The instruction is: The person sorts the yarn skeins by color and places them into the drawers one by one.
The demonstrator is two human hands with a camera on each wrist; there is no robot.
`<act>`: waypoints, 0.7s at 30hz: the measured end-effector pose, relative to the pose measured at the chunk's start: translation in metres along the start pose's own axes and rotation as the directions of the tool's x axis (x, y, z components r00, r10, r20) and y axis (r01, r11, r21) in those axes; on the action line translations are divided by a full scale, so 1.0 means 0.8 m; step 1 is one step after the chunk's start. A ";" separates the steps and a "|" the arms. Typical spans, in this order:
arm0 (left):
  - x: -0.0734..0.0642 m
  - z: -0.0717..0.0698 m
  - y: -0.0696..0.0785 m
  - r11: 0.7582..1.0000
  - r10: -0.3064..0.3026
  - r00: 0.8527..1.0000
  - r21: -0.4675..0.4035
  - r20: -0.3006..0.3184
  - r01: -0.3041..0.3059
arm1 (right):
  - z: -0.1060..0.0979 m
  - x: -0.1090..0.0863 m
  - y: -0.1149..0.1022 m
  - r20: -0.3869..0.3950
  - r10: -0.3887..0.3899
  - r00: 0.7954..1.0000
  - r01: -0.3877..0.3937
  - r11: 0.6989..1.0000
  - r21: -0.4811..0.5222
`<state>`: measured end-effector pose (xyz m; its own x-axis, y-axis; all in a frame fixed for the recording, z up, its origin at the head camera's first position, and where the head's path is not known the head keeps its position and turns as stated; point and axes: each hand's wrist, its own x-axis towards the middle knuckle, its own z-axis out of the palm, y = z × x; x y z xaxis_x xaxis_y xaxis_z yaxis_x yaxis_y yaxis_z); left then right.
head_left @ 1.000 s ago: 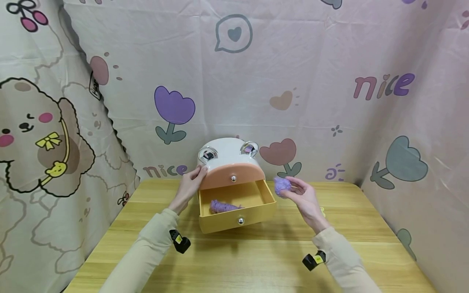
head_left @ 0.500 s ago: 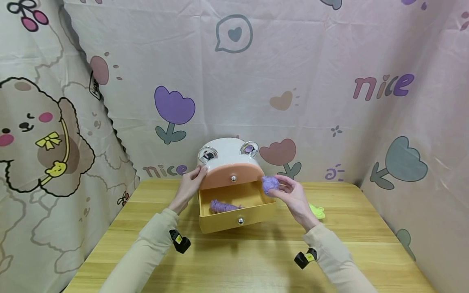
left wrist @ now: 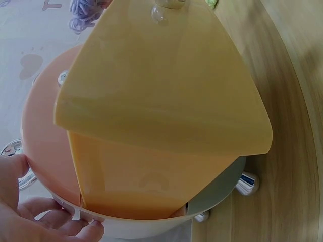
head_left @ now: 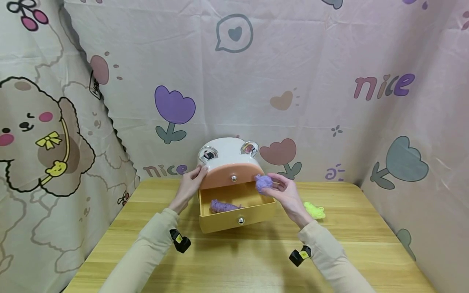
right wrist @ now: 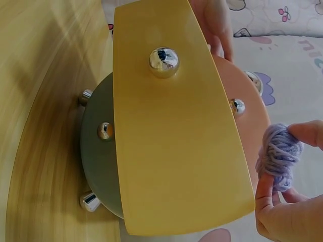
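Observation:
A small white drawer cabinet [head_left: 224, 147] with two silver ring eyes stands at the back of the table, its yellow drawer [head_left: 220, 223] pulled out. My left hand [head_left: 191, 185] grips the cabinet's left side; in the left wrist view its curled fingers [left wrist: 55, 219] lie at the white rim. Between thumb and fingers, my right hand [head_left: 287, 195] pinches a light purple ball of yarn [right wrist: 280, 155], which overlaps the drawer's back right corner in the head view. Inside the drawer lies a darker purple bundle of yarn [head_left: 223, 206].
A neon yellow bundle of yarn [head_left: 315, 211] lies on the wooden table [head_left: 234, 264], right of the cabinet. Above the open drawer is a closed peach drawer [head_left: 220, 177]; a closed grey-green one [right wrist: 101, 151] sits below. A patterned cloth [head_left: 227, 81] hangs behind.
My right hand has moved left with the light purple yarn, from beside the cabinet to the open drawer's right corner, uncovering the neon yellow yarn. My left hand has stayed still.

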<state>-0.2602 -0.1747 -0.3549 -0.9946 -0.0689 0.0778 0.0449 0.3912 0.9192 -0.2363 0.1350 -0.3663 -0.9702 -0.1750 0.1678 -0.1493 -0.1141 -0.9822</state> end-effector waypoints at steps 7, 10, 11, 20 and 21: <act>0.000 0.000 0.000 1.000 0.002 1.000 -0.002 -0.001 -0.002 | 0.002 0.001 0.003 -0.024 -0.014 1.000 0.014 1.000 -0.010; 0.000 0.000 0.000 1.000 0.004 1.000 -0.004 0.001 -0.004 | 0.001 0.000 0.003 -0.028 -0.020 0.999 0.020 1.000 -0.005; 0.000 0.000 0.000 1.000 0.003 1.000 -0.005 0.001 -0.003 | 0.001 0.000 0.002 -0.025 -0.020 0.999 0.020 1.000 -0.008; 0.002 0.000 -0.001 1.000 -0.007 1.000 -0.009 -0.002 0.007 | -0.002 -0.002 0.003 -0.030 -0.010 1.000 0.009 1.000 -0.024; 0.002 0.000 -0.001 1.000 -0.006 1.000 -0.008 -0.002 0.006 | -0.002 -0.002 0.003 -0.027 -0.009 1.000 0.009 1.000 -0.028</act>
<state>-0.2618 -0.1748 -0.3557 -0.9946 -0.0729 0.0735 0.0402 0.3832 0.9228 -0.2358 0.1368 -0.3692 -0.9736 -0.1471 0.1747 -0.1629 -0.0883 -0.9827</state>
